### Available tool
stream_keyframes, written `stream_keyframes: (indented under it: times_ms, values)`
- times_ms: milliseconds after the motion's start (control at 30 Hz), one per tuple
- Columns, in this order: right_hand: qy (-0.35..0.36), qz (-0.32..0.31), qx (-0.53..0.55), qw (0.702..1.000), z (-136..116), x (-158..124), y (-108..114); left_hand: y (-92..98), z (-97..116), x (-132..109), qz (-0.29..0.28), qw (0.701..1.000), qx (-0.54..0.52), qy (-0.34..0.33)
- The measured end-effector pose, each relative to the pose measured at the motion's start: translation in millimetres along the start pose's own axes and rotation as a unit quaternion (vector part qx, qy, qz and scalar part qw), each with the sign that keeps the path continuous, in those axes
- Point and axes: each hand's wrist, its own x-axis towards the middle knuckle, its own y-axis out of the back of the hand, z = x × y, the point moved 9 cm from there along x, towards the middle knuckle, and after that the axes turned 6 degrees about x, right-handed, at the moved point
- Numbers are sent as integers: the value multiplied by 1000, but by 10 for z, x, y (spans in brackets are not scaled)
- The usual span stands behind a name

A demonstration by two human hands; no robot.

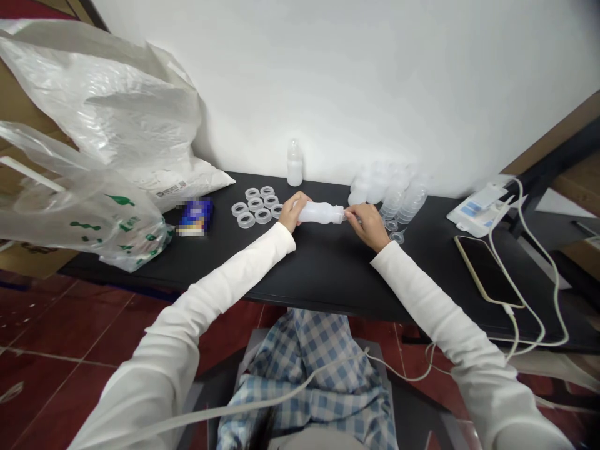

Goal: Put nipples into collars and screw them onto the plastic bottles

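A translucent white baby bottle lies sideways above the table, with a screw ring on its neck end. My left hand is closed around the bottle's base. At the other end, my right hand pinches a small clear tip that looks like a teat, its shape mostly hidden by the fingers. Several loose rings lie to the left of the bottle. Close by my right hand are loose clear teats and stacked clear caps.
One bottle stands upright by the wall; several more bottles are grouped at right. A blue packet, a large white sack and a plastic bag sit left. A phone with cables lies right.
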Motion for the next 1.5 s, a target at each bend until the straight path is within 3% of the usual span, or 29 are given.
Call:
stream_keyframes:
  times_ms: [267, 567, 800, 900, 1000, 1167, 1367, 1500]
  values:
    - [-16, 0, -50, 999, -49, 18, 35, -38, -28, 23, -9, 1000, 5, -3]
    - [30, -27, -44, 998, -241, 23, -9, -17, -63, 43, 3, 1000, -3, 23]
    - [-2, -26, 50, 998, -21, -5, -39, -87, 6, -9, -40, 998, 41, -41]
    - [-40, 4, 95, 995, 60, 12, 23, -100, 106, -28, -45, 987, 91, -121]
    - [-82, 37, 145, 985, 111, 30, 99, -130, 285, -88, -44, 958, 146, -243]
    - [-174, 68, 240, 953, 243, 8, 133, -277, 448, -250, -69, 876, 242, -412]
    - [-208, 59, 280, 935, 312, 12, 108, -375, 369, -337, -65, 785, 323, -525]
    - [-221, 47, 301, 926, 321, 33, 96, -393, 339, -378, -47, 752, 357, -552]
